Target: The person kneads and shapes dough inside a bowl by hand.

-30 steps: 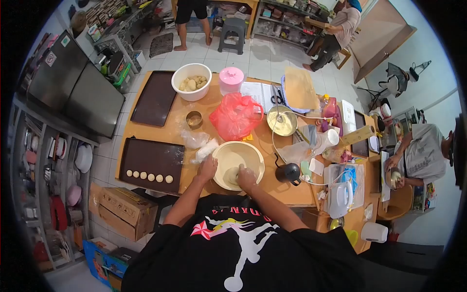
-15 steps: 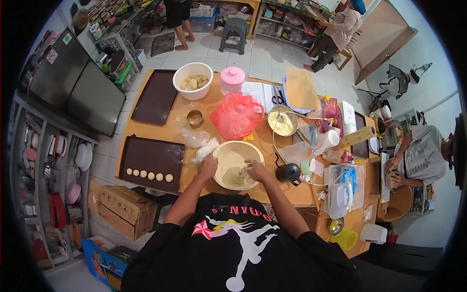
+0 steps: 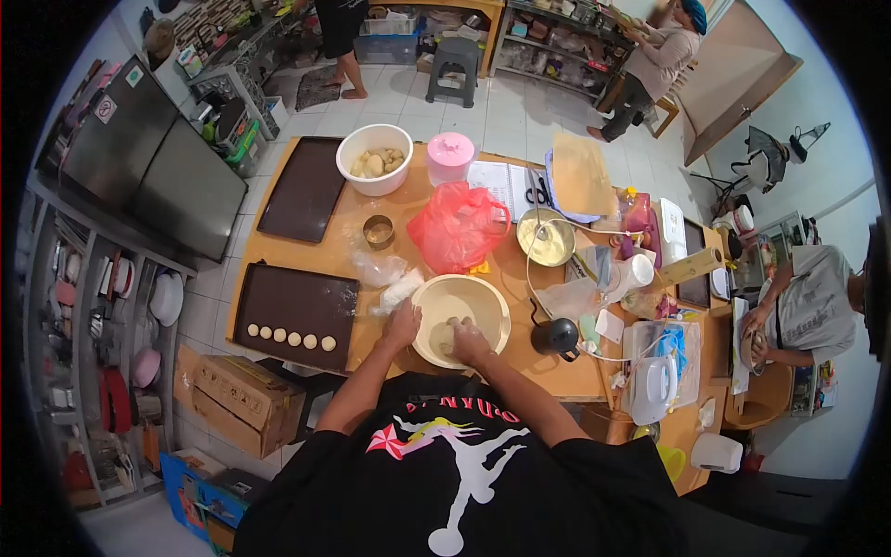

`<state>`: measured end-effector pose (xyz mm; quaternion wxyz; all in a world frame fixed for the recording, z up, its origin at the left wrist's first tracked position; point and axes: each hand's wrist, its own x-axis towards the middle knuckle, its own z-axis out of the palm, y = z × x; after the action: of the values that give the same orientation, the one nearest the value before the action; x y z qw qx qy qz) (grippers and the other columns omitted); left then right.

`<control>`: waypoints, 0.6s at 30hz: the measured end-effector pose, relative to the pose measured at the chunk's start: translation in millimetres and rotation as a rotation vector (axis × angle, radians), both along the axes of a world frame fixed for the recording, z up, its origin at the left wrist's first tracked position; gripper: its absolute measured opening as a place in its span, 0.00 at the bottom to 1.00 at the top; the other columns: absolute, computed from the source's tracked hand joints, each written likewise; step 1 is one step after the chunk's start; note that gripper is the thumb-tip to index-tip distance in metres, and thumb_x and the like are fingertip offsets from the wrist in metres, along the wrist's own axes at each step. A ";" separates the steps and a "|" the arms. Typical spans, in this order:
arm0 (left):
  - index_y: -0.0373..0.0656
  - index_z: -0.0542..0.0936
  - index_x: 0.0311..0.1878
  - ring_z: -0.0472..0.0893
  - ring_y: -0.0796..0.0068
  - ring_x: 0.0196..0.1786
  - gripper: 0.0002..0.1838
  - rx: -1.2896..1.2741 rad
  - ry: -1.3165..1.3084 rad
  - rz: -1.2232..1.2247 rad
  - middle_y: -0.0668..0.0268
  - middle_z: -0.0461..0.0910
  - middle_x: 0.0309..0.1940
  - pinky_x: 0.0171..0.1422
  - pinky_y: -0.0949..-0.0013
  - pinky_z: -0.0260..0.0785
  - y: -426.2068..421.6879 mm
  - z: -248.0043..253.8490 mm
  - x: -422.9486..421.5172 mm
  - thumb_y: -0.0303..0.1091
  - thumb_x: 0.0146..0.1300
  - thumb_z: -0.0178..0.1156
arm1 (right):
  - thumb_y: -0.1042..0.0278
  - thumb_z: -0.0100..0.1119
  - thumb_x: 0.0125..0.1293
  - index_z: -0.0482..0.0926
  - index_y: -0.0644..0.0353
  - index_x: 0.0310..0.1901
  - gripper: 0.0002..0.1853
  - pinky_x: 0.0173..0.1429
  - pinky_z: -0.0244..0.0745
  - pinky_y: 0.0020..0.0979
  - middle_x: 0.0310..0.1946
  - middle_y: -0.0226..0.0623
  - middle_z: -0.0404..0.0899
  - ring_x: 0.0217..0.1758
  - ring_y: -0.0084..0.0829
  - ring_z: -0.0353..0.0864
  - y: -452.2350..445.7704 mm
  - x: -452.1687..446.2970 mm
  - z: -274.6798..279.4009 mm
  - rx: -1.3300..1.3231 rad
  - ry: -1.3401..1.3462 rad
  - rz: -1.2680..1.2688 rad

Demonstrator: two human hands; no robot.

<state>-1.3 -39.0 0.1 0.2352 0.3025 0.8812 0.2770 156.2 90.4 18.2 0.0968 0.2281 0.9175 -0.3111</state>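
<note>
A cream-coloured bowl [image 3: 487,302] stands on the table right in front of me. Its left rim is held by my left hand [image 3: 403,324], whose fingers curl over the edge. Inside the bowl, my right hand [image 3: 471,343] grips a lump of pale dough [image 3: 446,338], with its fingers bent and floury. Part of the dough is hidden under the fingers. Left of the bowl, a dark baking tray [image 3: 295,302] carries a row of several small round dough pieces [image 3: 295,340]. A floury clear plastic bag [image 3: 379,270] lies near my left hand.
Behind the bowl sits a red plastic bag [image 3: 458,228]. A metal ring cutter [image 3: 379,232], a white tub of dough balls [image 3: 375,183] and another dark tray [image 3: 300,190] are farther back. A black jug [image 3: 554,333] and a cable stand right. Other people work nearby.
My right hand has moved left and down from the bowl's right side onto the dough. My left hand stays at the left rim. The whole view has shifted slightly.
</note>
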 end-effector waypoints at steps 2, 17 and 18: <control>0.34 0.70 0.47 0.77 0.36 0.46 0.19 -0.008 0.001 0.001 0.39 0.78 0.42 0.51 0.43 0.68 1.2 1.7 -1.4 0.43 0.70 0.49 | 0.53 0.71 0.51 0.71 0.59 0.58 0.35 0.55 0.75 0.47 0.45 0.55 0.78 0.48 0.55 0.80 1.5 -4.7 -11.1 -0.008 -0.057 -0.055; 0.35 0.69 0.57 0.79 0.44 0.51 0.26 -0.081 -0.007 0.036 0.41 0.77 0.51 0.54 0.48 0.70 6.8 79.4 4.4 0.49 0.67 0.55 | 0.49 0.65 0.61 0.65 0.64 0.56 0.32 0.41 0.80 0.32 0.41 0.44 0.78 0.40 0.34 0.82 17.3 2.5 52.5 -0.671 0.175 -0.666; 0.35 0.68 0.58 0.79 0.46 0.52 0.28 0.075 0.043 0.027 0.41 0.76 0.51 0.55 0.49 0.70 7.9 86.5 6.9 0.49 0.66 0.56 | 0.50 0.63 0.63 0.65 0.64 0.56 0.30 0.40 0.80 0.32 0.42 0.43 0.77 0.39 0.33 0.81 15.6 2.3 73.2 -0.755 0.187 -0.714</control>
<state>5.6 -31.2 86.7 0.2008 0.3050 0.8791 0.3062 158.5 105.9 91.4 -0.0218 0.4469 0.6115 -0.6526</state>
